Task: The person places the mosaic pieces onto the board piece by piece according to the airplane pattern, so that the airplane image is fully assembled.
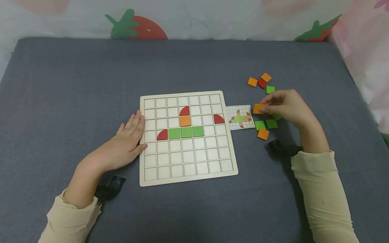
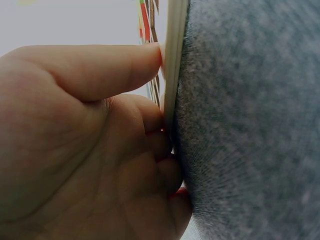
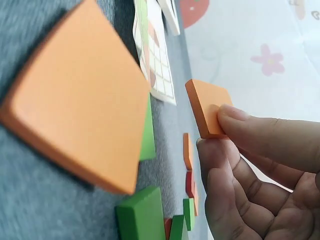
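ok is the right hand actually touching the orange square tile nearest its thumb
Touching. The right wrist view shows it plainly: the right hand pinches that orange square tile, its thumb lying on the flat face.

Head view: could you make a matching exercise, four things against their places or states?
1. Left hand
2. Right hand
3. Picture card
4. Middle tile of the green row

A. Directly below an orange tile
B. Pinching an orange square
C. Touching the board's left edge
D. At the board's right edge

Pairs: 1-C; 2-B; 3-D; 4-A
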`<move>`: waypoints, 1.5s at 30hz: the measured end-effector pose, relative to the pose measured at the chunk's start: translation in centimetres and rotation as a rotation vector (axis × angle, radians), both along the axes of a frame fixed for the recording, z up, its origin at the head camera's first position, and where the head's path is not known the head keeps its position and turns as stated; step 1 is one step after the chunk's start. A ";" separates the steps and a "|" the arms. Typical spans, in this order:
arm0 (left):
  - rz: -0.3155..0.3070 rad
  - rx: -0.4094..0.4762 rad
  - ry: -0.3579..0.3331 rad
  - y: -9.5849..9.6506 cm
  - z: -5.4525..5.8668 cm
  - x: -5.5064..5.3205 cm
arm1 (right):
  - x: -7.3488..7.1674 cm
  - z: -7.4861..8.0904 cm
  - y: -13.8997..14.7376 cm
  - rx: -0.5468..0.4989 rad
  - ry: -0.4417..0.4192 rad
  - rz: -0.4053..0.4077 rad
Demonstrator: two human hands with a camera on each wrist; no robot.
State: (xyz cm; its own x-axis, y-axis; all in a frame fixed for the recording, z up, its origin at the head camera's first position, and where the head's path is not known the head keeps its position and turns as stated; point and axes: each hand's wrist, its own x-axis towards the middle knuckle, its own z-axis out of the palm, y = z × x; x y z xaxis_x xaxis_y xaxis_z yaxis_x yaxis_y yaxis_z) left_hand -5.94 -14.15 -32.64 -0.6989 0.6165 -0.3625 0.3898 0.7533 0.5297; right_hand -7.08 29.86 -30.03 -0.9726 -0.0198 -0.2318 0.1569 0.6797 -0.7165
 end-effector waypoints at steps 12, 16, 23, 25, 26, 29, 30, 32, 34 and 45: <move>-0.005 -0.002 0.001 0.0 0.1 0.0 | 0.2 0.6 -2.1 -0.003 -0.033 0.012; -0.006 -0.006 0.003 0.0 0.0 0.0 | 0.2 0.5 -2.9 -0.005 -0.038 0.021; -0.006 -0.006 0.000 0.0 0.1 0.0 | 0.3 0.5 -4.3 -0.020 -0.039 0.061; -0.009 -0.003 0.000 0.0 0.1 -0.1 | 0.4 0.5 -4.8 -0.028 -0.051 0.072; -0.010 -0.003 -0.001 0.0 0.1 -0.1 | 0.4 0.4 -5.1 -0.038 -0.059 0.075; -0.012 -0.002 -0.002 0.0 0.1 -0.1 | 0.4 0.2 -5.8 -0.056 -0.080 0.113; -0.012 -0.003 -0.001 0.0 0.1 -0.1 | 0.4 0.1 -6.0 -0.064 -0.088 0.130; -0.014 -0.004 0.000 0.0 0.1 -0.1 | 0.4 0.1 -6.5 -0.078 -0.108 0.153; -0.016 -0.002 0.003 0.0 0.1 -0.1 | 0.4 0.1 -7.1 -0.079 -0.121 0.165; -0.017 -0.009 0.024 0.1 0.2 0.0 | 0.2 -0.3 -10.0 -0.102 -0.085 0.248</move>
State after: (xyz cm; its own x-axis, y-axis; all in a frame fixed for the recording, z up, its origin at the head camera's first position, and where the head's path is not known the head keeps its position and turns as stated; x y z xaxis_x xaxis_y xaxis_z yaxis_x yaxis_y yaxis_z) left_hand -5.95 -14.03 -32.40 -0.6971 0.6253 -0.3509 0.4154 0.7510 0.5132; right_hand -6.84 19.81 -30.31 -0.9121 -0.2826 -0.2971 0.0571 0.6300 -0.7745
